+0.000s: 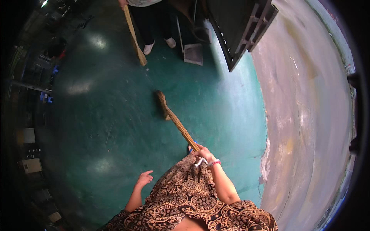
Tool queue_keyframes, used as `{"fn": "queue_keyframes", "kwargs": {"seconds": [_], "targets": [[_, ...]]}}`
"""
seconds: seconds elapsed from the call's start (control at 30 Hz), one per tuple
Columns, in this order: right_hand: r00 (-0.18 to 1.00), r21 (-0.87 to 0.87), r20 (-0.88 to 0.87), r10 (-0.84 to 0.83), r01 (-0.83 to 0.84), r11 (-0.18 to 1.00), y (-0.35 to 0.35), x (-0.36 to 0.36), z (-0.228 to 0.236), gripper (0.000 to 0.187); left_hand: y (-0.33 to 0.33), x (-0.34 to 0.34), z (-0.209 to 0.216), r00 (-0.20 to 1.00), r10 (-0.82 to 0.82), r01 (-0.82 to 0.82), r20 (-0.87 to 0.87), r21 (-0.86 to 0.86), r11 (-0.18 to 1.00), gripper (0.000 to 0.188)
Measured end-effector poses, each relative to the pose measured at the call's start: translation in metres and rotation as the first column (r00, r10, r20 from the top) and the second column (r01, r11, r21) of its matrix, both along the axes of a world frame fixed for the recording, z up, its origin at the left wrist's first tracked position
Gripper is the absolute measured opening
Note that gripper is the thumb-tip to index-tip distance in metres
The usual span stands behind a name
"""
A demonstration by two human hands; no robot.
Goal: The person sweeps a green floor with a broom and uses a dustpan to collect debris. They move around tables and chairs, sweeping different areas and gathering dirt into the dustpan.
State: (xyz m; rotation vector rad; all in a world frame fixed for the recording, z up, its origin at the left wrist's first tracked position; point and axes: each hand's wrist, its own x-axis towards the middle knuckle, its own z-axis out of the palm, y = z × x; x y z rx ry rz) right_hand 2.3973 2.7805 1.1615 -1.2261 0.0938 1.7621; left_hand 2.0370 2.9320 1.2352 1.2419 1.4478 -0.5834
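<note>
At the left, the left grip point(145, 178) is held empty, its fingers loosely spread, well apart from the broom point(179, 125). The broom is slanted from its sweeping end, ahead and toward the left, down to the right grip point(205, 153), by which its upper end is held with the fingers curled around it. It is therefore pointed away from the body along a forward-left diagonal, with the right grip the nearer one. Whether the sweeping end is touching the green floor point(115, 134) cannot be told, as it is blurred.

The floor is smooth and glossy, with pale patches of light reflected in it. A second broom point(133, 34), straw-coloured and flared at its foot, is held by a co-worker's hand point(123, 3). The nearer broom is browner, a bundle of bound stalks with a bent, brushy end. A patterned garment point(181, 192) is seen below in black and tan. A flat, squarish dustpan point(193, 54) is set near the co-worker's white shoes point(148, 48). Farther right, a dark, hard-edged panel point(241, 23) is followed by grey ground point(300, 127), stained, cracked and rough-edged.
</note>
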Motion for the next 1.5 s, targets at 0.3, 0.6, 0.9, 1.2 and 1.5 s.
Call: {"fn": "queue_keyframes", "kwargs": {"seconds": [0.3, 0.6, 0.9, 1.2, 1.5], "targets": [[0.860, -0.140, 0.509, 0.033, 0.045, 0.989, -0.023, 0.149, 0.095, 0.087, 0.031, 0.024, -0.015, 0.996, 0.082, -0.083, 0.030, 0.030, 0.996, 0.043], [0.689, -0.213, 0.724, 0.027, 0.186, 0.959, 0.137, 0.309, -0.022, 0.051, 0.012, 0.066, -0.012, 0.958, 0.274, -0.277, 0.083, 0.027, 0.961, 0.042], [0.962, -0.124, 0.204, 0.182, -0.159, 0.979, 0.190, 0.166, -0.018, 0.080, 0.014, 0.145, 0.008, 0.932, 0.346, -0.346, 0.104, -0.015, 0.938, 0.042], [0.620, -0.105, 0.644, 0.447, -0.507, 0.855, 0.243, 0.300, 0.048, 0.082, 0.032, 0.163, 0.016, 0.828, 0.521, -0.554, 0.209, 0.157, 0.817, 0.043], [0.214, -0.404, 0.772, 0.598, -0.560, 0.723, 0.280, 0.293, -0.043, 0.047, -0.060, 0.155, 0.010, 0.668, 0.744, -0.735, 0.022, -0.140, 0.664, 0.042]]}}
